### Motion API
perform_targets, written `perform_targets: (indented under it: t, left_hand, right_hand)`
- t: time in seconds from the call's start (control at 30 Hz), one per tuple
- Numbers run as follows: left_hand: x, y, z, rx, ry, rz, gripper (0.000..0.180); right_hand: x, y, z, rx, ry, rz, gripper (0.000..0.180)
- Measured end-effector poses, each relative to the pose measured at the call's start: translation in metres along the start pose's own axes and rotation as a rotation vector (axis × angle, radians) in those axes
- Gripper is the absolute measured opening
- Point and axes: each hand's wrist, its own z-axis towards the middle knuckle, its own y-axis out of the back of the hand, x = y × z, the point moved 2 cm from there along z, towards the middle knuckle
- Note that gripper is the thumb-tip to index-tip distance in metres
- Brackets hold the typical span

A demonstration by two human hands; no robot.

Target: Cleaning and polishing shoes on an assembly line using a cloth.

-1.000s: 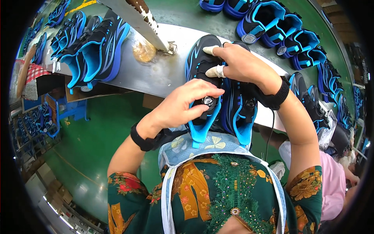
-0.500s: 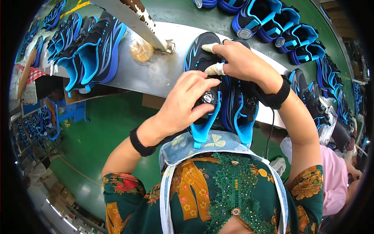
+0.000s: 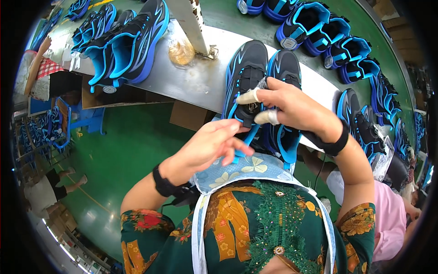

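Note:
A pair of black and blue sneakers stands in front of me, toes pointing away: a left shoe (image 3: 250,55) and a right shoe (image 3: 286,63). My right hand (image 3: 296,107) wears pale finger covers on thumb and forefinger. Those two fingertips close around the round black dial (image 3: 252,108) on the left shoe's tongue. Beside that shoe's collar is my left hand (image 3: 212,141), its fingers spread. One of its fingertips reaches the tongue's black tab (image 3: 247,124), while the others hang loose above the blue heel lining. The right shoe's opening is partly hidden by my right hand.
More sneakers (image 3: 130,45) stand at the left on the metal worktop (image 3: 159,75). Shoes line the green surface (image 3: 255,25) beyond, and others (image 3: 358,116) sit at the right. A worn metal post (image 3: 189,23) rises near a yellowish lump (image 3: 181,53). A person in pink (image 3: 390,214) is at the right.
My right hand has moved from the laces nearer the toe down to the dial. My left hand has come off the dial area and drawn back toward me, its fingers opening.

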Motion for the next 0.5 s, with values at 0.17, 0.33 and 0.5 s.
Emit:
perform_targets:
  t: [0.17,0.33,0.5]
  left_hand:
    - [0.024,-0.008,0.023,0.072,-0.174,-0.102,0.033]
    - [0.023,-0.004,0.023,0.061,-0.172,-0.236,0.037]
    - [0.023,-0.002,0.028,0.052,-0.149,-0.154,0.036]
  right_hand:
    - [0.012,-0.036,-0.005,-0.344,-0.166,-0.199,0.028]
    - [0.021,-0.011,-0.002,-0.187,-0.242,-0.01,0.033]
    - [0.016,-0.026,0.003,-0.211,-0.107,-0.121,0.034]
